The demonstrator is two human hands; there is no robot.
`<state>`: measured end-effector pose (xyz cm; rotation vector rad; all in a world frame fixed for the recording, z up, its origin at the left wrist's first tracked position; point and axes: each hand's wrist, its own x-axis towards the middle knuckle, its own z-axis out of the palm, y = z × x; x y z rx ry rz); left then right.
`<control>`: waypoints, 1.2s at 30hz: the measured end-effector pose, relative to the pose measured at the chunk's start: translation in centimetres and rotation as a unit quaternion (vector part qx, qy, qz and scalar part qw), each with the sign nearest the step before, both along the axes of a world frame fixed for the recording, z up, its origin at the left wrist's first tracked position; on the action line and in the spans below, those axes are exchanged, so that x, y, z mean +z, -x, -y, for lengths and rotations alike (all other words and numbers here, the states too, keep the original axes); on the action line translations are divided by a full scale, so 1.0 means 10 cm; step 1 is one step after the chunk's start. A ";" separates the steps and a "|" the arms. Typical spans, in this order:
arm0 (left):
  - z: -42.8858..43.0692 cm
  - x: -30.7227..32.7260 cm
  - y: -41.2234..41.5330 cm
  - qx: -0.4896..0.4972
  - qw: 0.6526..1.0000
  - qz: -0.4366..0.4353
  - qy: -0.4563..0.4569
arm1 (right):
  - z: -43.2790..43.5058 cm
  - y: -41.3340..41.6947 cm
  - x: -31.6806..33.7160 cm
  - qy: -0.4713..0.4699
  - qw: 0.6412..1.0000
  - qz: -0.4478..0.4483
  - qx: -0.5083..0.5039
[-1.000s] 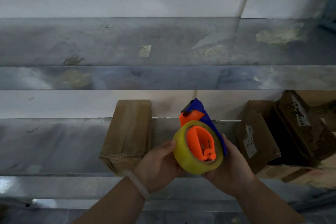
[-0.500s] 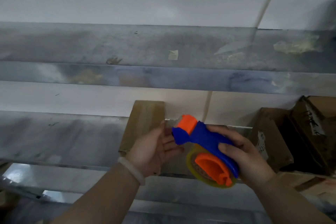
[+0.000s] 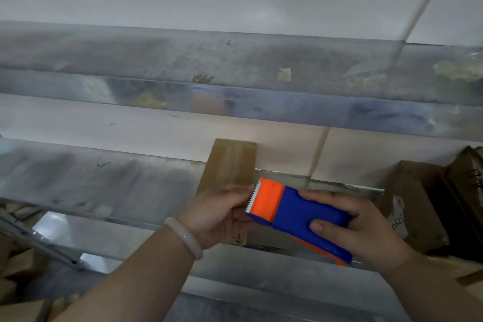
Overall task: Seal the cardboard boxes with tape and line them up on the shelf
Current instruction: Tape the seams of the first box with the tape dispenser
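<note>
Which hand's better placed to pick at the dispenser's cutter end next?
Left, likely. The left hand has its thumb and fingers at the toothed orange end of the tape dispenser. The right hand grips its blue body, steadying it.

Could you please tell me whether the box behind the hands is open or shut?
Shut: the box shows a flat top with no raised flaps; whether it is taped, cannot tell.

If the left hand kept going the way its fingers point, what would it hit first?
Likely the orange toothed end of the tape dispenser; the left hand sits right beside it, perhaps touching already, though depth is unclear.
</note>
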<state>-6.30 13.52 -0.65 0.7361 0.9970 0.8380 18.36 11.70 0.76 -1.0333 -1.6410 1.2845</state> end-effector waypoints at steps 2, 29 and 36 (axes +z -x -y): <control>0.01 0.03 0.01 -0.002 1.000 0.007 0.003 | 0.00 0.00 -0.02 -0.005 1.000 0.000 -0.003; -0.03 -0.10 0.03 0.030 0.998 -0.033 0.034 | -0.07 0.06 -0.04 -0.011 0.999 0.026 0.043; -0.01 -0.16 0.20 0.115 0.980 -0.143 -0.077 | -0.21 0.10 0.00 0.011 0.992 0.086 0.089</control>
